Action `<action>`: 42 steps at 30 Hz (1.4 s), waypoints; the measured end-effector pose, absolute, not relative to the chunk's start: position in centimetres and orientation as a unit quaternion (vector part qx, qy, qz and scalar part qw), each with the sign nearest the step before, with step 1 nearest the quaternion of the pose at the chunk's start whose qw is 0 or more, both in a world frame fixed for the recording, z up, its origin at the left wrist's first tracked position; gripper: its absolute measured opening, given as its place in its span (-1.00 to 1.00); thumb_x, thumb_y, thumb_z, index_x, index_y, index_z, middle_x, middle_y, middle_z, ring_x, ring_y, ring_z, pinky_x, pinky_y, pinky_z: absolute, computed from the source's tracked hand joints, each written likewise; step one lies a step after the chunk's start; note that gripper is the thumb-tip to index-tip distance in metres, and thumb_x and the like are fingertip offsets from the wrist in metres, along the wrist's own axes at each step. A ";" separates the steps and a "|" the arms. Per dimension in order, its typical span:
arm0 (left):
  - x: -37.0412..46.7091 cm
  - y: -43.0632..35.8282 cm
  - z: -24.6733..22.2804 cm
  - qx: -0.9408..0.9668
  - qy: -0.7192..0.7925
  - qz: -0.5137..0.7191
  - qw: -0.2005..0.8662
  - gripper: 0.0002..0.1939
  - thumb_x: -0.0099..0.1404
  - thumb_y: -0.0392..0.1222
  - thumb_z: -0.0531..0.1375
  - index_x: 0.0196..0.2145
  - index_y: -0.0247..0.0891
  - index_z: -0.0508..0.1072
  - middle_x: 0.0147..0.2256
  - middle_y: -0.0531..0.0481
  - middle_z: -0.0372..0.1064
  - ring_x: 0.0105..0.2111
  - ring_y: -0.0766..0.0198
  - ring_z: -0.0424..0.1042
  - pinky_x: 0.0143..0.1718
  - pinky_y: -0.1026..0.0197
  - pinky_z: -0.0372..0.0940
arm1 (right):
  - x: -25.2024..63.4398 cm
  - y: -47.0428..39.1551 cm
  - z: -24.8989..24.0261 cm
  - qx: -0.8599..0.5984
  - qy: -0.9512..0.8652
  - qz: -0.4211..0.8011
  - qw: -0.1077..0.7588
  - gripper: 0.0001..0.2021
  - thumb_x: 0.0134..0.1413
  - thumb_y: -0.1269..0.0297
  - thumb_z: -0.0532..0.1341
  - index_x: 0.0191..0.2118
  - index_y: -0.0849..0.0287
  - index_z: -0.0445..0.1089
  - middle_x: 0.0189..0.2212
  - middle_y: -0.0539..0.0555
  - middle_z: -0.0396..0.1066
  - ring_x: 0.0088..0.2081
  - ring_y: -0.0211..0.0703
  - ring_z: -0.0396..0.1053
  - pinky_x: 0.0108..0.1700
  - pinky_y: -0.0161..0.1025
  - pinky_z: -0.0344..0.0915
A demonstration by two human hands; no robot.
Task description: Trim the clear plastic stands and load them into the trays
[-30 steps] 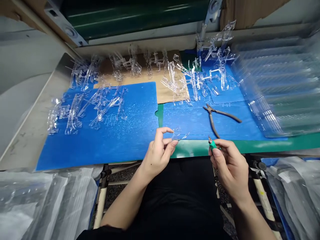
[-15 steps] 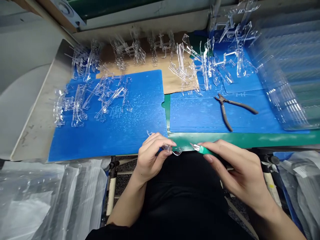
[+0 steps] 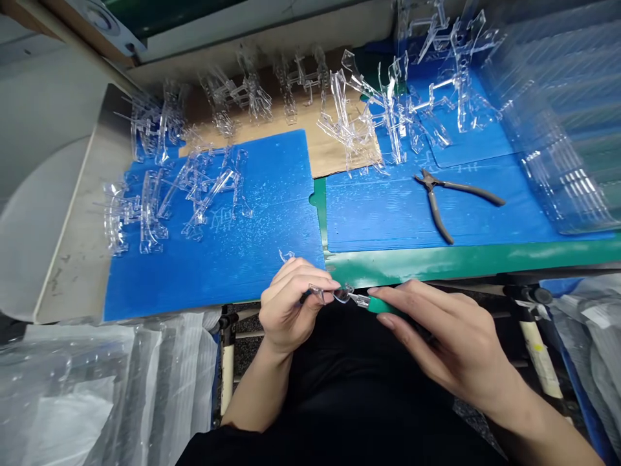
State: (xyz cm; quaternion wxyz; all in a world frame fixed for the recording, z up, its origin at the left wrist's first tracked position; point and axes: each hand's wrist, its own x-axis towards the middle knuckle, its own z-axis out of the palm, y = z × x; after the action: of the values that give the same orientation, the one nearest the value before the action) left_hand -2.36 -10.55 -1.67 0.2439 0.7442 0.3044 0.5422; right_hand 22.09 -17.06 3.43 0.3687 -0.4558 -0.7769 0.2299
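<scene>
Left hand [image 3: 290, 309] pinching clear part [image 3: 342, 296], right hand [image 3: 449, 330] gripping green-handled knife [image 3: 381, 307], tip close — pale writing [image 3: 222, 221] on blue sheet [image 3: 264, 243] unreadable

1 bare left hand [image 3: 291, 307], 1 bare right hand [image 3: 451, 330], 1 green-handled metal knife [image 3: 381, 306], 1 grey-handled metal pliers [image 3: 431, 183]. Small clear plastic piece [image 3: 342, 295], mid-frame: at least 1. Branched clear plastic parts [image 3: 150, 213], upper half: 5+, overlapping.

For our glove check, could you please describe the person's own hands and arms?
Left hand and right hand are bare, without gloves; no rings or wristbands show. The left forearm is bare up to a black sleeve; the right forearm is bare where visible.
</scene>
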 end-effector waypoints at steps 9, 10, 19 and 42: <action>-1.7 -10.5 -1.7 0.749 0.286 0.541 0.253 -0.85 0.61 -0.14 0.29 -0.09 -0.22 0.66 -0.39 -0.02 0.59 -0.43 0.22 0.54 -0.32 0.13 0.32 | 23.1 -16.7 2.6 -0.522 -0.732 0.220 0.379 -0.78 0.51 0.47 0.30 0.17 0.23 0.53 -0.21 0.06 0.58 -0.28 -0.23 0.54 -0.19 -0.27 0.40; -1.5 -10.5 -1.6 0.747 0.288 0.540 0.259 -0.85 0.61 -0.14 0.29 -0.09 -0.21 0.65 -0.39 -0.02 0.60 -0.42 0.22 0.55 -0.31 0.13 0.33 | 23.4 -16.3 2.3 -0.544 -0.716 0.208 0.385 -0.81 0.51 0.46 0.30 0.13 0.23 0.55 -0.19 0.08 0.61 -0.24 -0.21 0.57 -0.14 -0.26 0.42; -0.8 -12.2 -0.6 0.632 0.313 0.476 0.525 -0.61 0.72 -0.01 0.09 -0.16 -0.29 0.57 -0.41 -0.02 0.45 -0.46 0.32 0.40 -0.37 0.22 0.27 | 22.8 -15.6 2.0 -0.510 -0.703 0.278 0.410 -0.78 0.54 0.48 0.24 0.17 0.15 0.48 -0.10 0.06 0.60 -0.11 -0.21 0.57 0.01 -0.30 0.46; -0.3 -13.1 -0.3 0.630 0.281 0.501 0.522 -0.56 0.70 0.06 0.11 -0.30 -0.26 0.47 -0.47 0.02 0.34 -0.49 0.33 0.31 -0.40 0.24 0.24 | 21.1 -18.2 3.4 -0.413 -0.705 0.360 0.451 -0.38 0.46 0.60 0.21 0.49 -0.01 0.34 -0.13 0.07 0.56 -0.25 -0.19 0.55 -0.26 -0.25 0.47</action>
State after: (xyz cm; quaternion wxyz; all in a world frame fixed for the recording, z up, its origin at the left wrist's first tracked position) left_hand -0.31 -13.09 -0.25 0.5219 0.6305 0.2811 0.5012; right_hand 21.06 -18.17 3.45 0.4505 -0.4125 -0.7052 0.3598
